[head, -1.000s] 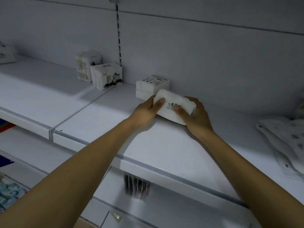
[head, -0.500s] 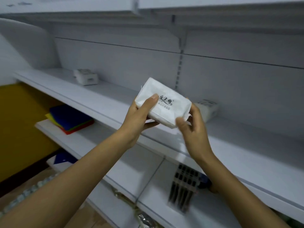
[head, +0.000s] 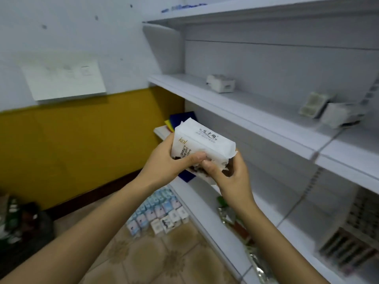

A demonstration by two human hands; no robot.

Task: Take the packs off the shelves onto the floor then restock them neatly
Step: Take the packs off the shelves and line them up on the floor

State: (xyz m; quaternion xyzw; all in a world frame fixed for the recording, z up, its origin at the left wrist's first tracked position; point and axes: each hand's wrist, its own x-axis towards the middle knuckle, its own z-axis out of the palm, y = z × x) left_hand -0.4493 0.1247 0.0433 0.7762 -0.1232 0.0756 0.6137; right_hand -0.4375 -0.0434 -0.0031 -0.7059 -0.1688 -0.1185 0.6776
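Now the left hand (head: pixel 166 160) curls round the left end of a white, soft, plastic-wrapped tissue pack (head: pixel 202 138) held in the air near the left end of the white metal shelves (head: pixel 256 117), while the right hand (head: pixel 231 173) pinches its lower right corner. Below, rows of small pale blue and white packs (head: pixel 158 212) stand on the tan tiled floor (head: pixel 164 259) beside the shelves.

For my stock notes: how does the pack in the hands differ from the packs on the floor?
The held pack is single, in the air, gripped by left hand and right hand; the floor packs are many, standing in rows. The held pack looks white; several floor packs look bluish.
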